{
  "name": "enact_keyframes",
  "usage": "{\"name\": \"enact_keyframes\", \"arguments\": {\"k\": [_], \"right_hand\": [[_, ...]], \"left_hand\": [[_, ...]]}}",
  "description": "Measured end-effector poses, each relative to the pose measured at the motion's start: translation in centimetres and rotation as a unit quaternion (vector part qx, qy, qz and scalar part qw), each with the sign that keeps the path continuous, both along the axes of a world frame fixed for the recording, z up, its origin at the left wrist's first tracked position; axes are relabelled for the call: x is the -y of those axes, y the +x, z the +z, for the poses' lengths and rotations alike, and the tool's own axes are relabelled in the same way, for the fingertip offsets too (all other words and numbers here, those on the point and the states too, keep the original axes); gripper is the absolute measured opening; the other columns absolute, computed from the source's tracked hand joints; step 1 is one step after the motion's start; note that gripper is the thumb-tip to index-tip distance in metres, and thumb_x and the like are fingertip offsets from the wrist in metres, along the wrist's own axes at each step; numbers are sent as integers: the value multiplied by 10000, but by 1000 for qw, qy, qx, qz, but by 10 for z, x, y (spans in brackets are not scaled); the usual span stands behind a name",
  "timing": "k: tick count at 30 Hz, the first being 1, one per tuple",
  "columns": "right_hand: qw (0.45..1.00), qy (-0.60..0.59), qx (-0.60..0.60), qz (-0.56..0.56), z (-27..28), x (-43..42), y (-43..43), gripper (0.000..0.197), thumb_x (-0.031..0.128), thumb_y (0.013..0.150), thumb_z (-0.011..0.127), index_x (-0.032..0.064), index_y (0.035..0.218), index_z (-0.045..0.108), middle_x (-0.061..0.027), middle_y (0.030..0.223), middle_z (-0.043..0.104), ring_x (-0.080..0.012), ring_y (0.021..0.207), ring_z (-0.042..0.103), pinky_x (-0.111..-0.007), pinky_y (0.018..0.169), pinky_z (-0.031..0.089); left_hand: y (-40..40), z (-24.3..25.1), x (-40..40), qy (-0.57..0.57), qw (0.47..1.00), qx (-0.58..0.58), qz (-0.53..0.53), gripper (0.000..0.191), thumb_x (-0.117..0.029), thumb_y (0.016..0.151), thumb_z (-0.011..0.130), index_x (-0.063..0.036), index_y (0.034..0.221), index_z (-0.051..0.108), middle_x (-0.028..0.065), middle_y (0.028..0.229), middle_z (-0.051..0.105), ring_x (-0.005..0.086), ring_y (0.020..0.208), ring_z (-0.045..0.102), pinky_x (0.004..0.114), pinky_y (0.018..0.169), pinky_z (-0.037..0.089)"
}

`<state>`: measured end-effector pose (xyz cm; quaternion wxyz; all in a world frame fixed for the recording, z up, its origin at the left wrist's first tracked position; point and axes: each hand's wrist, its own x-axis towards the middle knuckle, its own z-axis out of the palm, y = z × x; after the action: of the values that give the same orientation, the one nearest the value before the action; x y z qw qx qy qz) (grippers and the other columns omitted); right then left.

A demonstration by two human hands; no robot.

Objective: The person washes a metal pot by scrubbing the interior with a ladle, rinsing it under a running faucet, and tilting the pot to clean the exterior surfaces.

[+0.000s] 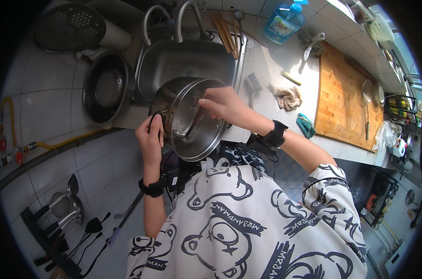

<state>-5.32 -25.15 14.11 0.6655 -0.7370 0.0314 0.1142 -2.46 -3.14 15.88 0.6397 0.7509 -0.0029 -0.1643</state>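
A stainless steel pot (211,141) is tilted on its side at the front of the sink, its open mouth turned towards me. My left hand (150,134) grips the black handle (153,120) on the pot's left side, thumb on top. With my right hand (222,104) I hold a utensil by its dark reddish-brown handle (196,120), over the pot's mouth. The utensil's lower end is against the inside of the pot; its exact kind is hard to tell. Pale smears mark the pot's inner wall.
Behind the pot lies a steel sink (193,62) with two curved faucets. Wooden chopsticks (226,35) rest across its right rim. A scrub brush (254,82), a crumpled rag (287,97), a teal sponge cloth (305,125) and a wooden cutting board (343,101) lie on the right counter. A metal basin (108,87) leans left.
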Motion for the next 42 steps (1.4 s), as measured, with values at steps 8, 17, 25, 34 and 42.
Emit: {"name": "enact_keyframes", "arguments": {"k": [8,17,25,34,42], "right_hand": [[996,59,-32,-61,-27,-4,-8,254,199,864,544,-23,742,555,-46,541,541,-96,482,525,-224,451,411],[973,23,-30,-226,-60,38,-36,275,231,874,536,-26,792,590,-56,594,582,-93,510,543,-206,461,408],[969,147,-60,-190,-42,7,-35,278,234,878,539,-35,819,584,-66,597,581,-99,502,529,-203,482,405],[951,125,-72,-273,-87,40,-42,281,220,872,545,-45,789,586,-94,618,592,-108,492,536,-204,460,410],[945,192,-56,-260,-76,17,-48,259,213,865,549,-33,789,579,-70,578,584,-95,470,532,-195,435,394]], "left_hand": [[-1,-4,-4,-13,1000,-6,14,343,-204,914,450,-43,613,435,-8,518,367,45,391,279,201,444,258],[0,-8,-6,-36,999,-4,9,340,-218,891,498,-38,605,460,-20,550,410,25,405,317,193,372,216],[3,-10,-11,-49,998,-9,32,335,-213,888,500,-43,606,440,-15,541,393,39,396,300,203,396,223],[4,-6,-6,-48,999,-4,18,336,-204,893,489,-45,603,431,-11,528,387,47,391,294,209,418,232],[7,-6,-10,-52,998,-5,21,353,-207,903,469,-49,592,417,-6,505,375,52,385,288,213,433,242]]}}
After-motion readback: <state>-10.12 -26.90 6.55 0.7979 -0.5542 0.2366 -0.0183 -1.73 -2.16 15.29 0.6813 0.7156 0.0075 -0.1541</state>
